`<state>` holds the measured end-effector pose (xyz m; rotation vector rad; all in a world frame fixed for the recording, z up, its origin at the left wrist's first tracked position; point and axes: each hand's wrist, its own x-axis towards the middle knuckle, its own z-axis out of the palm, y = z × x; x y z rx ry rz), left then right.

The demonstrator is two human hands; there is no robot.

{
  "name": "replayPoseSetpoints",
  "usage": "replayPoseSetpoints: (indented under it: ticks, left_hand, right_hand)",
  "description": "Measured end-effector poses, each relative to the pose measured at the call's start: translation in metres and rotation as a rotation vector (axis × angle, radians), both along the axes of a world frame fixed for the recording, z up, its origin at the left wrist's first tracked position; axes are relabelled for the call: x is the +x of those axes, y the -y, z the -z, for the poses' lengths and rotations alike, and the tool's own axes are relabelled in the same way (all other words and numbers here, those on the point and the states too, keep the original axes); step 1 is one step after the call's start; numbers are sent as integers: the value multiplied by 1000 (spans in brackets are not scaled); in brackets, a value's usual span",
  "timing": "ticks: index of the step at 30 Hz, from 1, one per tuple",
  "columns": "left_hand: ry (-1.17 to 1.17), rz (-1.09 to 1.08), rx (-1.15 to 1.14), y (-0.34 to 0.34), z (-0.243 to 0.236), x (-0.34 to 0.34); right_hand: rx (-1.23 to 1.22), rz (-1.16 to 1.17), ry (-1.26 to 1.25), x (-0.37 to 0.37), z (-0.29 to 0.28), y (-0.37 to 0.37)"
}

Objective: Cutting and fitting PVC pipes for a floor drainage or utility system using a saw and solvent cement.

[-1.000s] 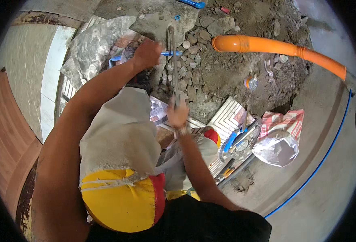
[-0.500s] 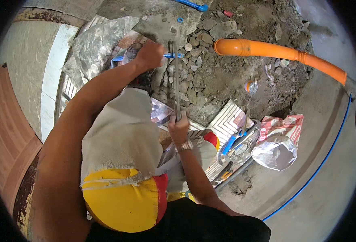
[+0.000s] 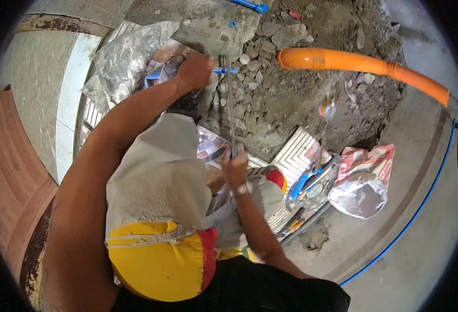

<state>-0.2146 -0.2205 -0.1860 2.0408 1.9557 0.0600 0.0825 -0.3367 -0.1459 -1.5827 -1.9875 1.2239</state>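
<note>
Gripping blue pipe [image 3: 234, 70] and slim tool [image 3: 230, 112], hands [image 3: 196, 72] [image 3: 234, 167] border rubble edge [image 3: 243, 93].

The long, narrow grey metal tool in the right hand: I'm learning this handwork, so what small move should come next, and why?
Perhaps push the long, narrow grey metal tool a little forward along its length: the right hand grips its near end, it crosses the slim, round blue pipe just right of the left hand, and that hand appears closed on the pipe.
</note>
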Motion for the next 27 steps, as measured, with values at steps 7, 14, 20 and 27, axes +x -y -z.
replayPoseSetpoints:
  ticks: [7,14,20,27]
  left_hand:
    - [56,29,49,-8,8,7]
    - [60,-67,-139,3,-19,4]
    - [81,39,33,-8,3,5]
    - [7,-51,-160,-2,-10,-3]
  right_hand:
    - [146,43,119,-103,45,-112]
    - [-105,96,19,-17,-15,-5]
    - [30,116,166,-111,23,-115]
    - [-25,-7,30,-12,-2,-11]
